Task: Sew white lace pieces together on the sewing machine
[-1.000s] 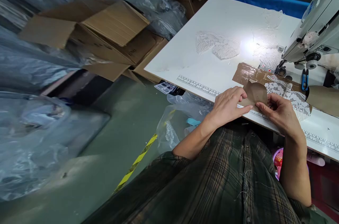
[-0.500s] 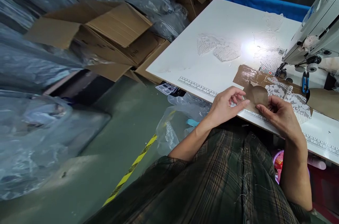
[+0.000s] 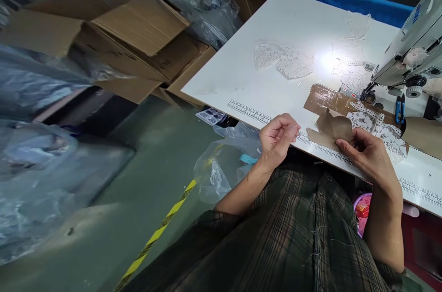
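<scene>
My right hand [image 3: 368, 156] grips a brown paper pattern piece [image 3: 333, 127] at the near edge of the white sewing table [image 3: 248, 57], with white lace [image 3: 383, 128] just behind it. My left hand [image 3: 278, 137] is off the pattern, to its left at the table's ruler edge. Its fingers are curled loosely inward, and nothing shows in them. A piece of brown taped card [image 3: 322, 98] lies on the table beyond the pattern.
A sewing machine [image 3: 412, 52] stands at the right with blue snips [image 3: 399, 108] under it. More lace pieces [image 3: 283, 59] lie mid-table. Open cardboard boxes [image 3: 138, 38] and plastic bags [image 3: 224, 163] sit on the floor at left, with a yellow tape line [image 3: 155, 236].
My left hand has let go of the brown pattern and drawn left, fingers curling. The right hand keeps hold of the pattern. The view shifted slightly.
</scene>
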Demonstrator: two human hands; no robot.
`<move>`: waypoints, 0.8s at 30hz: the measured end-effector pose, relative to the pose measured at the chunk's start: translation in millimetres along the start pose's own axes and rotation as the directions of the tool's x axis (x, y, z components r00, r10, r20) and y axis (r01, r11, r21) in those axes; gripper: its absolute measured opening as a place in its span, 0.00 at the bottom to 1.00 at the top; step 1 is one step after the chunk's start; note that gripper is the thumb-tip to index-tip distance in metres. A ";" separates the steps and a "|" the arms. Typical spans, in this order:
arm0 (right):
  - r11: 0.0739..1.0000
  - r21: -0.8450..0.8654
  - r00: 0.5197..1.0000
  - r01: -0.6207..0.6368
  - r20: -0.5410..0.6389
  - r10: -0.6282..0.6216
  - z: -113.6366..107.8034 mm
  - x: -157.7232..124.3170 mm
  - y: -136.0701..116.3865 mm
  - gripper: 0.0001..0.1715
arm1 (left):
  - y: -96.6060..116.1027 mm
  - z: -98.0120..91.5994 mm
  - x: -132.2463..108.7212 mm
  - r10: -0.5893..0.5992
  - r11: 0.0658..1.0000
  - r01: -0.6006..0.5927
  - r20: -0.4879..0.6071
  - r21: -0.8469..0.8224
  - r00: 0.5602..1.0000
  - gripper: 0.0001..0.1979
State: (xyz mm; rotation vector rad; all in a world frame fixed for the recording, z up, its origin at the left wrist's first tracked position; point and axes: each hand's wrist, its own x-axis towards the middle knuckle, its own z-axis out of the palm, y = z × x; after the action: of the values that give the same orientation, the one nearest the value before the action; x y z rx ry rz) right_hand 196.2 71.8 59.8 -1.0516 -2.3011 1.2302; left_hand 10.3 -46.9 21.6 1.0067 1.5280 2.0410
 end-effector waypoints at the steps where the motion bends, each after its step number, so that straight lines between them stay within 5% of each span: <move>1: 1.000 0.000 1.000 0.000 -0.003 0.000 0.1 0.2 0.1 0.20 | -0.4 -0.4 -0.1 0.002 1.000 -0.002 0.009 0.000 1.000 0.23; 16: 0.999 0.039 1.000 -0.013 -0.015 0.013 2.5 -1.4 1.1 0.22 | 13.6 4.7 1.7 0.018 0.987 -0.035 0.107 0.160 0.994 0.19; 21: 0.961 0.266 0.944 0.070 -0.331 0.023 6.6 -3.2 -2.2 0.23 | 10.3 5.7 0.5 0.046 0.992 -0.042 -0.024 0.118 0.999 0.18; 24: 0.950 0.306 0.924 0.059 -0.377 0.064 10.2 -4.3 -1.2 0.23 | 15.7 7.4 -2.0 0.035 0.982 -0.035 0.004 0.188 0.999 0.15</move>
State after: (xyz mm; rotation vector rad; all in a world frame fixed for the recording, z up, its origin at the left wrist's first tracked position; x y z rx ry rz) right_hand 192.6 62.3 55.2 -1.0667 -1.7443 1.2129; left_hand 18.8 -48.5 36.8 1.1108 1.7402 1.9475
